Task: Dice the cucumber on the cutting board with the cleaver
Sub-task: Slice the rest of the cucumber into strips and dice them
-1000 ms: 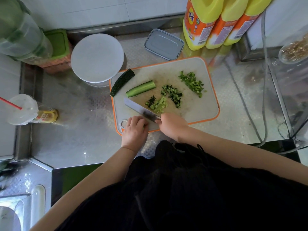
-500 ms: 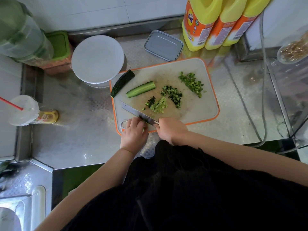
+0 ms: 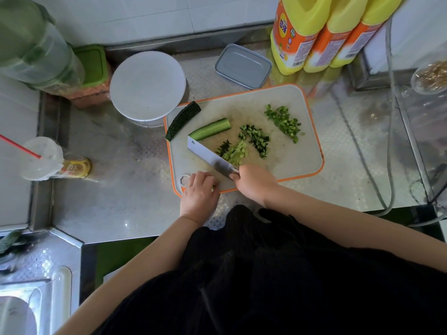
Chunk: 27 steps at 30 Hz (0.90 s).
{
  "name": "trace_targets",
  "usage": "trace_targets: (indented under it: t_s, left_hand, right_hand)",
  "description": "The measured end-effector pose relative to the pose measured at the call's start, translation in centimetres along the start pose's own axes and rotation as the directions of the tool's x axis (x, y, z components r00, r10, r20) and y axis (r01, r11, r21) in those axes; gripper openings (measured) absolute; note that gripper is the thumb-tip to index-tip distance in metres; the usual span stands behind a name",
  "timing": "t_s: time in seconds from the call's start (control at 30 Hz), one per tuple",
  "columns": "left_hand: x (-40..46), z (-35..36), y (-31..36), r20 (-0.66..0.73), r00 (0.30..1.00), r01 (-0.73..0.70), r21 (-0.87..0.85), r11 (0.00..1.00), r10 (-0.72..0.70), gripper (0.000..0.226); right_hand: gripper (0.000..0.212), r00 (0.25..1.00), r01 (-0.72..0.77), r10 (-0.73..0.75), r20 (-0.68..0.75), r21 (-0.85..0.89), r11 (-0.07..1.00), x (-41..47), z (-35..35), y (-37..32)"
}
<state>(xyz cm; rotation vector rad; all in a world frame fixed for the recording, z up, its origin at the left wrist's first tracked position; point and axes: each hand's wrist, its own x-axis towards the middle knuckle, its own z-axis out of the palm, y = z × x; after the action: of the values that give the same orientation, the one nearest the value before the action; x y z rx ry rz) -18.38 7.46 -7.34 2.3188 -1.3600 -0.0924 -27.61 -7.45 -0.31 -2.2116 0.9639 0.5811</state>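
While my right hand (image 3: pixel 254 183) grips the steel cleaver (image 3: pixel 210 157) at frame centre, its blade angles over the orange-rimmed white cutting board (image 3: pixel 290 165). My left hand (image 3: pixel 199 188), fingers curled, presses a cucumber piece hidden beneath it; green diced cucumber (image 3: pixel 254 140) lies beside the blade.

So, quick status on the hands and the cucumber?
Right hand grips cleaver; left hand curled on board, maybe holding a piece. Cucumber partly diced. Nothing blocking.

soft, even daylight; the steel counter (image 3: pixel 125 189) shows mild glare patches. wide-angle bending curves the edges, where the green bottle (image 3: pixel 31 44) blurs. the centre stays sharp, shadows faint.
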Motion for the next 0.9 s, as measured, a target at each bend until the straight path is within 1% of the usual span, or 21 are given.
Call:
trace_targets:
  t_s: [0.13, 0.23, 0.33, 0.47, 0.5, 0.57, 0.63, 0.67, 0.77, 0.9]
  left_hand:
    - [0.0, -0.1, 0.2, 0.004, 0.999, 0.045, -0.032, 0.998, -0.045, 0.021]
    - [0.5, -0.5, 0.2, 0.023, 0.998, 0.065, -0.048, 0.997, -0.064, 0.025]
    - [0.8, -0.8, 0.3, 0.056, 0.998, 0.039, -0.030, 0.999, -0.037, 0.026]
    - [0.2, -1.4, -0.5, 0.107, 0.994, 0.016, -0.053, 0.998, -0.010, 0.032]
    - [-0.2, -1.6, -0.9, 0.127, 0.991, 0.040, -0.054, 0.998, -0.032, 0.036]
    - [-0.7, -2.1, -1.6, 0.188, 0.972, 0.157, -0.065, 0.985, -0.142, 0.047]
    - [-0.8, -2.6, -1.7, 0.251, 0.934, 0.282, -0.087, 0.955, -0.253, 0.048]
    - [-0.7, -2.8, -1.5, 0.265, 0.924, 0.311, -0.100, 0.945, -0.276, 0.046]
    - [0.1, -2.9, -0.8, 0.280, 0.916, 0.337, -0.151, 0.929, -0.287, 0.040]
    - [0.9, -2.7, -0.5, 0.326, 0.895, 0.363, -0.133, 0.922, -0.306, 0.038]
  right_hand:
    - [0.035, 0.997, -0.050, 0.050, -0.050, -0.008, 0.999, -0.1, -1.2, 1.6]
    - [0.034, 0.994, -0.061, 0.058, -0.091, -0.035, 0.998, -0.1, -1.2, 2.0]
    - [0.031, 0.997, -0.016, 0.013, -0.080, -0.038, 0.999, -0.5, -0.9, 2.0]
    - [0.033, 0.998, 0.056, -0.057, -0.040, -0.033, 0.998, -0.9, -0.6, 1.4]
    - [0.033, 0.998, 0.055, -0.056, -0.036, -0.024, 0.998, -0.9, -0.5, 1.3]
    - [0.031, 0.999, 0.048, -0.049, -0.025, -0.025, 0.999, -1.0, -0.4, 1.1]
    - [0.030, 0.999, 0.049, -0.049, -0.009, -0.033, 0.998, -1.1, -0.3, 0.9]
    - [0.030, 0.999, 0.048, -0.048, -0.005, -0.034, 0.998, -1.1, -0.3, 0.8]
    - [0.031, 0.999, 0.049, -0.049, 0.001, -0.026, 0.998, -1.2, -0.3, 0.7]
    - [0.031, 0.997, 0.066, -0.065, 0.031, -0.053, 0.996, -1.3, -0.3, 0.7]
